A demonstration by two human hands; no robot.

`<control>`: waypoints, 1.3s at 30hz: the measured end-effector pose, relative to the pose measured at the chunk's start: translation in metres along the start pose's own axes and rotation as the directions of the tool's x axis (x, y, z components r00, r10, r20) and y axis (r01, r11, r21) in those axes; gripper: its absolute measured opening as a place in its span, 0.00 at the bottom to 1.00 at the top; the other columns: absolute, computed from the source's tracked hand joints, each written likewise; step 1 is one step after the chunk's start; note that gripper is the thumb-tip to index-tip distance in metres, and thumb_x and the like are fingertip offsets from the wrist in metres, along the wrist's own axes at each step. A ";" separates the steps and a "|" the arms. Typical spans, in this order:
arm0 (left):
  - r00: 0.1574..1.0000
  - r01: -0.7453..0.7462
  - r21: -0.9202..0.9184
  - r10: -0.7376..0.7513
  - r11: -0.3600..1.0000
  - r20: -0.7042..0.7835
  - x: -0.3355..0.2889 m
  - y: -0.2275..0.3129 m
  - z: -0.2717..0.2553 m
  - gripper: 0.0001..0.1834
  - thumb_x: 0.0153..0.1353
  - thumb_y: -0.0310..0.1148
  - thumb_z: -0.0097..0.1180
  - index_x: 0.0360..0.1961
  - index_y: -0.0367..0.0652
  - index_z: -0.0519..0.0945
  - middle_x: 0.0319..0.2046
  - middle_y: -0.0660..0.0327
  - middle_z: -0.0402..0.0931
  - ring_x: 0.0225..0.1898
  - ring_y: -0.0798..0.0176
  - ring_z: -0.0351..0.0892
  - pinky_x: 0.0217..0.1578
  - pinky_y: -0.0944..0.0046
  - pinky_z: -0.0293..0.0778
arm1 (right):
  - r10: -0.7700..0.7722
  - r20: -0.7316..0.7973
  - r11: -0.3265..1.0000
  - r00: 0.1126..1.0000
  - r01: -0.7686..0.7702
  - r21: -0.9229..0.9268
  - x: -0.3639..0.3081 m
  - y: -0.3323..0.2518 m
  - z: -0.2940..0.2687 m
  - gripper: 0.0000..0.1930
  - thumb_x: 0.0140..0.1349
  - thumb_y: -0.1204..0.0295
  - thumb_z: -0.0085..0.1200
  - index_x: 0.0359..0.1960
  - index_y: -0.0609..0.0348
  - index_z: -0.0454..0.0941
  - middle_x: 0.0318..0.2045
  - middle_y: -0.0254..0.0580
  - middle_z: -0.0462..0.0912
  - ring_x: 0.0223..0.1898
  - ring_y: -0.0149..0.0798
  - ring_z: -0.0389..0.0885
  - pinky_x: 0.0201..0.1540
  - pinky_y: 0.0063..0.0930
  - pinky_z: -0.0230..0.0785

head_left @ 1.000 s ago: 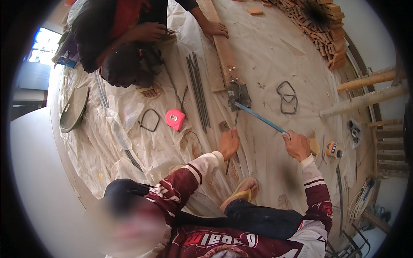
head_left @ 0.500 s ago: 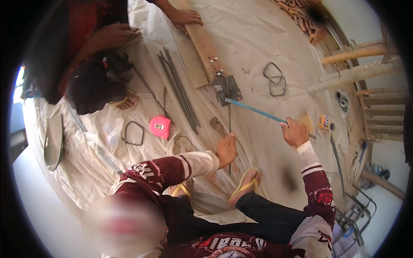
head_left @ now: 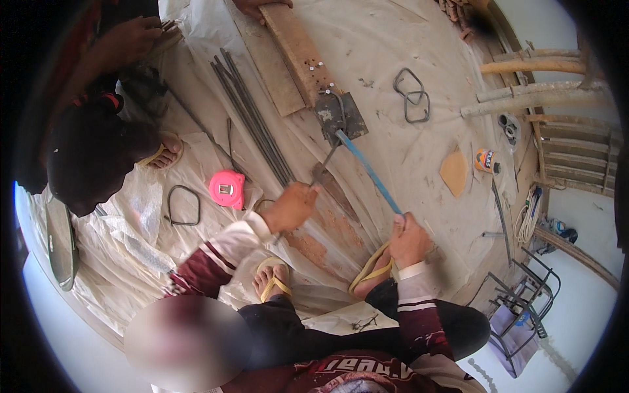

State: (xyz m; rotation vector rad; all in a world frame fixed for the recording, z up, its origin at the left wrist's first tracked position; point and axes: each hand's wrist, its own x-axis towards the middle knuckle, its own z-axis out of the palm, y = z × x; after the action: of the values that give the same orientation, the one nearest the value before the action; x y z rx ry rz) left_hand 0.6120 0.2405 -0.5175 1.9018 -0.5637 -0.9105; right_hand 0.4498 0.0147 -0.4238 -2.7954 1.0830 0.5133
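Note:
My left hand is wrapped round a thin steel rod, which slants up to a dark metal plate. On the plate the rod's far end curves in a hook against pegs. My right hand grips the lower end of a blue bar. Its far tip meets the rod at the plate's near edge. The plate sits on the end of a wooden board with several nails in it. Another person's hand rests on the board's far end.
Several straight rods lie left of the board. A pink tape measure and a bent rod loop lie nearer. Two linked loops are at right, with an orange-labelled bottle. Another person crouches at left.
The blue bar has swung toward me and left with my right hand. My left hand has moved left, and the rod now slants where it hung straight. The view has shifted somewhat.

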 end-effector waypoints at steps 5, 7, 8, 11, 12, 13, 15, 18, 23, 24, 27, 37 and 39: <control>0.964 -0.064 0.304 -0.020 0.951 0.264 0.025 0.007 -0.080 0.28 0.71 0.42 0.39 0.23 0.27 0.73 0.26 0.34 0.72 0.33 0.30 0.72 0.39 0.41 0.68 | 0.099 0.070 0.932 0.993 -0.117 0.343 -0.055 -0.058 0.045 0.22 0.69 0.52 0.36 0.33 0.58 0.74 0.27 0.61 0.80 0.33 0.67 0.77 0.35 0.57 0.66; 0.961 -0.118 0.402 0.003 0.908 0.275 0.016 -0.004 -0.082 0.27 0.71 0.43 0.39 0.24 0.28 0.74 0.26 0.34 0.72 0.34 0.31 0.74 0.39 0.41 0.68 | 0.048 0.159 0.876 0.986 -0.118 0.468 -0.075 -0.058 0.049 0.22 0.69 0.52 0.36 0.35 0.59 0.74 0.28 0.60 0.80 0.33 0.66 0.78 0.35 0.56 0.67; 0.980 -0.118 0.411 0.039 0.904 0.194 0.017 0.000 -0.086 0.27 0.71 0.43 0.40 0.25 0.28 0.74 0.25 0.35 0.73 0.33 0.31 0.74 0.37 0.41 0.69 | -0.007 0.159 0.840 0.987 -0.081 0.536 -0.067 -0.051 0.047 0.23 0.70 0.52 0.36 0.36 0.59 0.75 0.28 0.59 0.80 0.33 0.64 0.79 0.35 0.54 0.67; 0.996 -0.052 0.414 0.075 0.909 -0.040 0.000 0.012 -0.064 0.25 0.70 0.44 0.42 0.25 0.30 0.74 0.22 0.38 0.74 0.29 0.32 0.75 0.32 0.42 0.70 | -0.179 0.403 0.678 0.898 -0.184 0.712 -0.044 0.001 0.048 0.24 0.70 0.51 0.37 0.41 0.60 0.76 0.28 0.54 0.81 0.32 0.54 0.81 0.36 0.47 0.69; 0.993 -0.010 0.417 0.059 0.909 -0.106 -0.003 0.014 -0.058 0.25 0.70 0.43 0.43 0.25 0.31 0.74 0.22 0.39 0.74 0.28 0.32 0.75 0.30 0.42 0.70 | -0.246 0.504 0.610 0.828 -0.272 0.744 -0.040 0.007 0.047 0.24 0.70 0.51 0.37 0.43 0.60 0.76 0.28 0.52 0.82 0.32 0.50 0.81 0.36 0.45 0.69; 0.984 0.031 0.417 0.045 0.908 -0.171 -0.007 0.016 -0.053 0.24 0.70 0.43 0.43 0.25 0.31 0.74 0.21 0.39 0.74 0.26 0.32 0.75 0.29 0.42 0.70 | -0.251 0.281 0.621 0.926 -0.068 0.781 -0.040 0.006 0.047 0.25 0.70 0.50 0.38 0.46 0.61 0.76 0.26 0.45 0.82 0.31 0.41 0.81 0.38 0.38 0.70; 0.981 0.041 0.467 0.054 0.883 -0.188 -0.010 0.018 -0.050 0.24 0.69 0.43 0.44 0.24 0.32 0.73 0.21 0.39 0.75 0.25 0.33 0.75 0.28 0.42 0.70 | -0.240 0.232 0.663 0.943 -0.015 0.748 -0.037 0.003 0.031 0.25 0.70 0.50 0.38 0.46 0.61 0.76 0.26 0.48 0.82 0.32 0.45 0.81 0.39 0.39 0.70; 0.975 0.014 0.503 0.101 0.864 -0.200 -0.010 0.015 -0.049 0.23 0.69 0.43 0.45 0.25 0.33 0.72 0.20 0.39 0.74 0.23 0.34 0.75 0.26 0.42 0.70 | -0.235 0.224 0.729 0.946 0.019 0.685 -0.026 0.012 0.020 0.25 0.69 0.51 0.38 0.46 0.62 0.76 0.27 0.53 0.81 0.34 0.52 0.81 0.40 0.42 0.70; 0.971 -0.011 0.529 0.136 0.848 -0.198 -0.012 0.013 -0.048 0.22 0.69 0.43 0.45 0.26 0.33 0.72 0.19 0.39 0.74 0.22 0.35 0.75 0.24 0.43 0.71 | -0.190 0.215 0.808 0.958 0.028 0.589 -0.037 0.003 0.017 0.24 0.69 0.52 0.37 0.42 0.63 0.75 0.28 0.61 0.79 0.38 0.64 0.78 0.39 0.50 0.69; 0.968 -0.025 0.532 0.153 0.847 -0.197 -0.010 0.013 -0.048 0.22 0.69 0.43 0.45 0.26 0.33 0.72 0.19 0.40 0.74 0.22 0.35 0.75 0.24 0.43 0.71 | -0.192 0.175 0.816 0.966 0.058 0.575 -0.046 -0.004 0.025 0.24 0.69 0.52 0.37 0.42 0.63 0.75 0.29 0.62 0.79 0.38 0.64 0.78 0.39 0.51 0.68; 0.965 -0.054 0.539 0.183 0.840 -0.189 -0.009 0.008 -0.055 0.22 0.69 0.43 0.45 0.25 0.34 0.72 0.17 0.41 0.74 0.20 0.37 0.75 0.23 0.44 0.71 | -0.111 0.154 0.801 0.982 -0.003 0.598 -0.070 -0.036 0.040 0.23 0.70 0.52 0.38 0.39 0.62 0.74 0.27 0.61 0.78 0.36 0.66 0.77 0.37 0.53 0.67; 0.954 -0.223 0.628 0.299 0.745 -0.017 0.015 -0.004 -0.096 0.23 0.67 0.44 0.49 0.21 0.38 0.75 0.15 0.48 0.74 0.18 0.44 0.77 0.21 0.49 0.74 | 0.035 0.112 0.555 0.993 -0.113 0.824 -0.100 -0.093 0.074 0.23 0.71 0.53 0.37 0.32 0.62 0.70 0.19 0.51 0.71 0.22 0.53 0.72 0.26 0.40 0.62; 0.936 -0.283 0.640 0.351 0.715 0.022 0.025 -0.007 -0.112 0.23 0.67 0.45 0.50 0.21 0.39 0.75 0.15 0.50 0.74 0.18 0.44 0.77 0.21 0.50 0.74 | 0.069 0.186 0.518 0.980 -0.194 0.833 -0.106 -0.115 0.076 0.22 0.71 0.54 0.38 0.32 0.62 0.71 0.21 0.52 0.72 0.24 0.54 0.72 0.28 0.41 0.63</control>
State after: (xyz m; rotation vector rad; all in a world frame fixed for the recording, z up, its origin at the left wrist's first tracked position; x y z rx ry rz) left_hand 0.7156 0.2872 -0.4989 2.3235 -1.2185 -0.4012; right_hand 0.4332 0.1833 -0.4615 -1.7799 1.1064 0.0896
